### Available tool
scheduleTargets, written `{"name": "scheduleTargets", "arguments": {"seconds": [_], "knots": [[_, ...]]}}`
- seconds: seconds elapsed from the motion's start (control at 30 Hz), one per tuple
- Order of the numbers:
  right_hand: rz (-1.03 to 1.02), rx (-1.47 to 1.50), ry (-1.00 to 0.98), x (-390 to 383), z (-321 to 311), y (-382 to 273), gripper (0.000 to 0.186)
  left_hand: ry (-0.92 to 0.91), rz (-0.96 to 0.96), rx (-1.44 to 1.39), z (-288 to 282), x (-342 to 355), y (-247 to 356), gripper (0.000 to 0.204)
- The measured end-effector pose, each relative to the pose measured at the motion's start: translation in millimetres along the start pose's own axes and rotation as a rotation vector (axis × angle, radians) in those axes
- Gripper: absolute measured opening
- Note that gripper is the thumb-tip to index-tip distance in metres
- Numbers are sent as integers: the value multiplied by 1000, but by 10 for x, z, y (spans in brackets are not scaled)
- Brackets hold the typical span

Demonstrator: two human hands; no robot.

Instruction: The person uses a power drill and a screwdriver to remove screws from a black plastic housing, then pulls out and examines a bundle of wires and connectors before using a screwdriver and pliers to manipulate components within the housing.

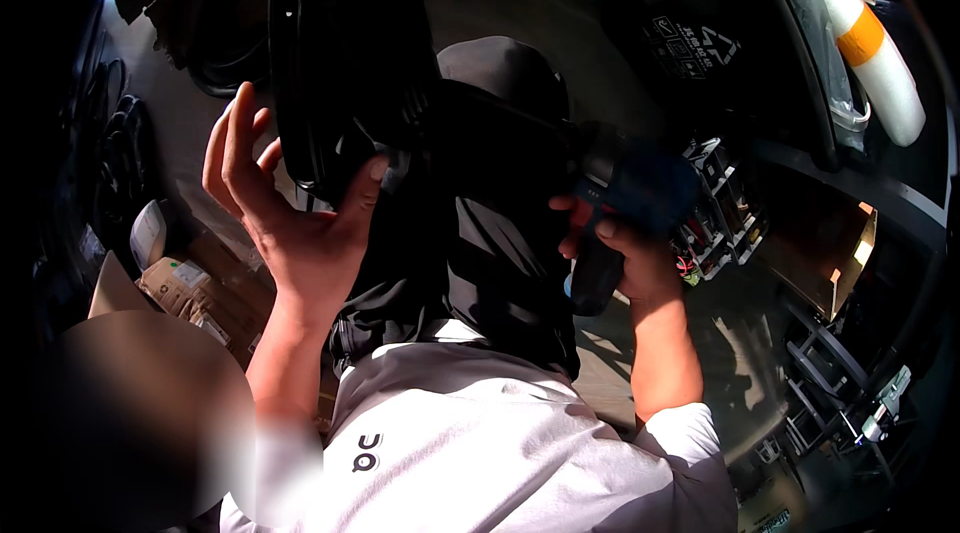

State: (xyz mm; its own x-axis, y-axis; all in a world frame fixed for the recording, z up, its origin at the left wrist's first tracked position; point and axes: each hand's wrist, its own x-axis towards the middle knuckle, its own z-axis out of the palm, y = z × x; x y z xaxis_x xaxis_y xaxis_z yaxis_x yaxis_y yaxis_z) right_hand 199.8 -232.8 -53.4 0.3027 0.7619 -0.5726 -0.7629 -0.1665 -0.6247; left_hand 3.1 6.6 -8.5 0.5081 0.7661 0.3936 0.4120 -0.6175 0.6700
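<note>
Grey floor (735, 363), partly sunlit

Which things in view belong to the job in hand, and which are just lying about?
Apparently in use:
- blue power drill, gripped by the right hand
- black curved part, with the left hand at its lower end, fingers spread

Apparently just nearby, untouched:
- black bin
- white-and-orange curved piece
- cardboard boxes, left
</note>
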Motion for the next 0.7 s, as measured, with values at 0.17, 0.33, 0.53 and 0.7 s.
{"name": "scheduleTargets", "arguments": {"seconds": [0.17,0.33,0.53,0.7], "knots": [[-56,-27,157,-55,151,-14,37,-124,-416,-594,154,-149,-53,55],[-103,-112,190,-48,237,-3,43,-185,-529,-768,151,-114,-181,26],[-33,-9,-59,-274,368,-106,32,-126,-615,-863,-56,-147,-285,34],[-63,-315,-103,-399,980,-190,34,-124,-593,-976,-612,-217,-613,7]]}}
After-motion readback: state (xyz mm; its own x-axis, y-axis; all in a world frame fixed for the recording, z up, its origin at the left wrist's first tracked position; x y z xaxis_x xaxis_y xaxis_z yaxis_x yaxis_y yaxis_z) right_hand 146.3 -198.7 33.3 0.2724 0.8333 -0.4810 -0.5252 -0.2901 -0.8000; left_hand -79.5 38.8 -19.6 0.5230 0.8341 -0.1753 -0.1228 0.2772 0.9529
